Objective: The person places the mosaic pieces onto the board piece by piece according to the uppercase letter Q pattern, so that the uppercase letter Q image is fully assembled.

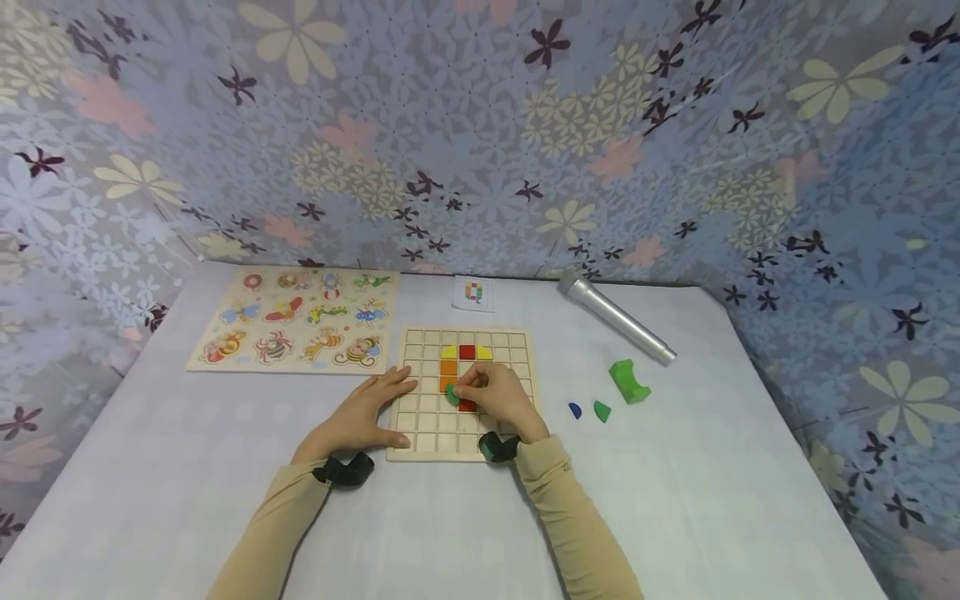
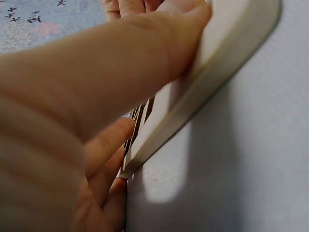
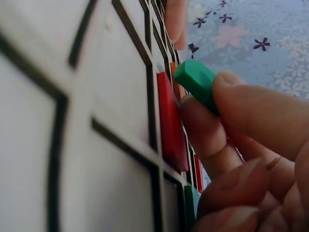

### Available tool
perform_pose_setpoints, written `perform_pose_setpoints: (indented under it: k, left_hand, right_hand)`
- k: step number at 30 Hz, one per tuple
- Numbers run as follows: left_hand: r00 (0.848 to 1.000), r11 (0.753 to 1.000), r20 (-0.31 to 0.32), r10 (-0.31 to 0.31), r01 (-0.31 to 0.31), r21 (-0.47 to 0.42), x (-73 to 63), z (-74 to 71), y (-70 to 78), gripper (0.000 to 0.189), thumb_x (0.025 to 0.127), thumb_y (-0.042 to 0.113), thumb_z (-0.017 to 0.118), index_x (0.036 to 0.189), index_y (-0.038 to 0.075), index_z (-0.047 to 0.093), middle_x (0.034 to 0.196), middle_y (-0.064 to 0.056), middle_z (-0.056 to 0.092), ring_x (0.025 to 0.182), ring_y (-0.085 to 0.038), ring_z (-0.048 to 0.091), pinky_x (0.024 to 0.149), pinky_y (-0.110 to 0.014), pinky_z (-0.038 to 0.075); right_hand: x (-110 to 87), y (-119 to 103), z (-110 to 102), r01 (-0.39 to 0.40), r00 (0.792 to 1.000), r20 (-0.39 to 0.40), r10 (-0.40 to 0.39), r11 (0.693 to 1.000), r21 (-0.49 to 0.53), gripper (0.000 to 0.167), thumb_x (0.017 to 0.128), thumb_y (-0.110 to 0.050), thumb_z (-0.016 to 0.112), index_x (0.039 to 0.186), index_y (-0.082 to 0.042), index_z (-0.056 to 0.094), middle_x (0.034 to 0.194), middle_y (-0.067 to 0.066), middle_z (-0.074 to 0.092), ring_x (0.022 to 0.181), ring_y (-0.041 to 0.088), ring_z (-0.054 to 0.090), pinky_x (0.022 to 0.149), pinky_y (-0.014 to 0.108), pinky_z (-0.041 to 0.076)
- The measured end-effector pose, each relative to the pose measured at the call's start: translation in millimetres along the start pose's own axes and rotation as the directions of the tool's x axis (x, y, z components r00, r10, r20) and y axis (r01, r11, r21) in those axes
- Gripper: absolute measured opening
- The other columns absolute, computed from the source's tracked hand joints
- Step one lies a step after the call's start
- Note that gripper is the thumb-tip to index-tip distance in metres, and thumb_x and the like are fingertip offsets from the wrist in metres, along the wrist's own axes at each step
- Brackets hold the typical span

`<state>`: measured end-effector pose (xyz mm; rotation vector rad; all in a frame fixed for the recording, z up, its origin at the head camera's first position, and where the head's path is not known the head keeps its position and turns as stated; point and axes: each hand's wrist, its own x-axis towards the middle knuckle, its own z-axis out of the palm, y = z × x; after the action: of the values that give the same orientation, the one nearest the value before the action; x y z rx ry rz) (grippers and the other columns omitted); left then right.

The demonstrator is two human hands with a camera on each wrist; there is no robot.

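My right hand (image 1: 501, 397) pinches a small green block (image 3: 195, 79) with a curved edge between thumb and finger, over the wooden grid board (image 1: 422, 421). Just below the pinched block, a red block (image 3: 170, 121) sits in a square of the grid, with a green piece (image 3: 190, 200) partly hidden by my fingers. Farther up the board are two orange squares (image 1: 448, 367), a second red square (image 1: 467, 352) and a yellow corner piece (image 1: 485, 353) on either side of it. My left hand (image 1: 365, 414) rests with spread fingers and thumb on the board's left edge.
Right of the board lie a blue piece (image 1: 575, 410), a green quarter-round (image 1: 602, 411), a green arched block (image 1: 628, 382) and a silver microphone-shaped tube (image 1: 618, 321). A pattern card (image 1: 483, 302) lies behind; an insect puzzle board (image 1: 258, 337) sits back left.
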<state>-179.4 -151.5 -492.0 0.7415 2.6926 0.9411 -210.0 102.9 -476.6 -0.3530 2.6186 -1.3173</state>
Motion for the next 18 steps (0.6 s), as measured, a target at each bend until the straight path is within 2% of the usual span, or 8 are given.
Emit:
perform_pose_setpoints:
  k: [6,11,18]
  left_hand:
    - [1.0,1.0,-0.002,-0.005,0.005,-0.003,-1.0,0.3,0.6,0.088,0.071,0.034,0.084,0.145,0.007,0.044,0.16,-0.013,0.026,0.149,-0.037,0.019,0.123,-0.056,0.011]
    - [1.0,1.0,-0.002,-0.004,0.004,0.003,-1.2,0.5,0.3,0.088,0.071,0.035,0.083,0.145,0.008,0.044,0.16,-0.013,0.026,0.149,-0.037,0.02,0.123,-0.056,0.011]
    - [1.0,1.0,-0.01,0.01,-0.01,0.005,-0.3,1.6,-0.3,0.088,0.071,0.034,0.084,0.145,0.007,0.044,0.16,-0.014,0.027,0.148,-0.038,0.02,0.122,-0.056,0.012]
  right_hand:
    - [-0.4,0.0,3.2,0.012,1.0,-0.004,-0.012,0.998,-0.054,0.012,0.083,-0.026,0.076,0.081,-0.016,0.07,0.081,-0.003,0.069,0.072,0.011,0.055,0.065,0.023,0.044]
    - [-1.5,-3.8,4.0,-0.007,1.0,0.003,0.007,0.995,-0.098,0.01,0.083,-0.026,0.076,0.082,-0.018,0.07,0.079,-0.004,0.068,0.071,0.011,0.055,0.065,0.024,0.043]
    - [-2.2,-6.1,3.1,-0.002,0.999,0.049,0.008,0.991,-0.133,0.006,0.086,-0.025,0.073,0.086,-0.019,0.072,0.082,-0.004,0.069,0.074,0.01,0.058,0.069,0.026,0.045]
